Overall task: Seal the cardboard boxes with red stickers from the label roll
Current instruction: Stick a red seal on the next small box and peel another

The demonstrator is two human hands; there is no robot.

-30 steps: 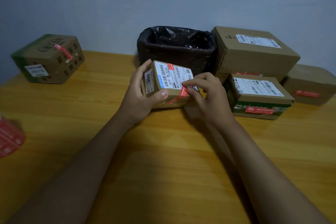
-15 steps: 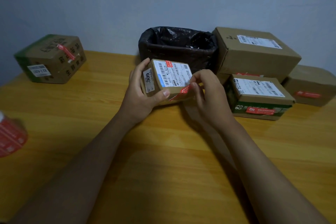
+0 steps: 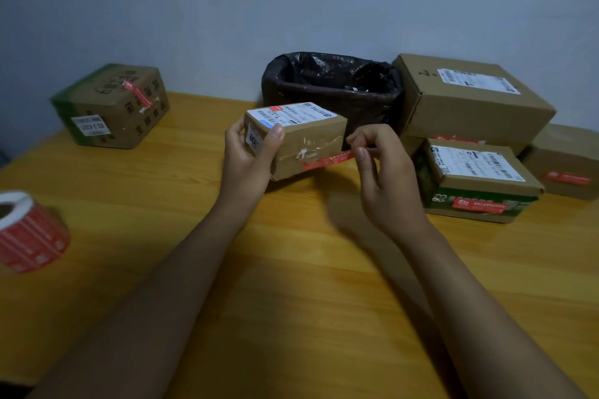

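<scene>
Head view, frame centre: small brown cardboard box (image 3: 299,139), raised above wooden table (image 3: 291,285), gripped at its end by left hand (image 3: 249,159). Right hand (image 3: 382,172) pinches thin red sticker strip (image 3: 327,160), half-adhered. Judged light, rigid; strip flimsy, tacky, best held by free end. Red label roll (image 3: 27,230), lower left.

the table (image 3: 291,301) is wood, yellow-brown and smooth, with a soft shine. the small box (image 3: 311,142) is brown cardboard, dull, with shiny clear tape on its side and a white paper label on top. the red sticker (image 3: 327,161) looks like thin smooth paper. the label roll (image 3: 29,232) is red paper stickers wound on white backing. the bin bag (image 3: 330,87) is black plastic, crinkly and glossy. the other boxes (image 3: 470,100) are dull brown cardboard with white paper labels.
</scene>
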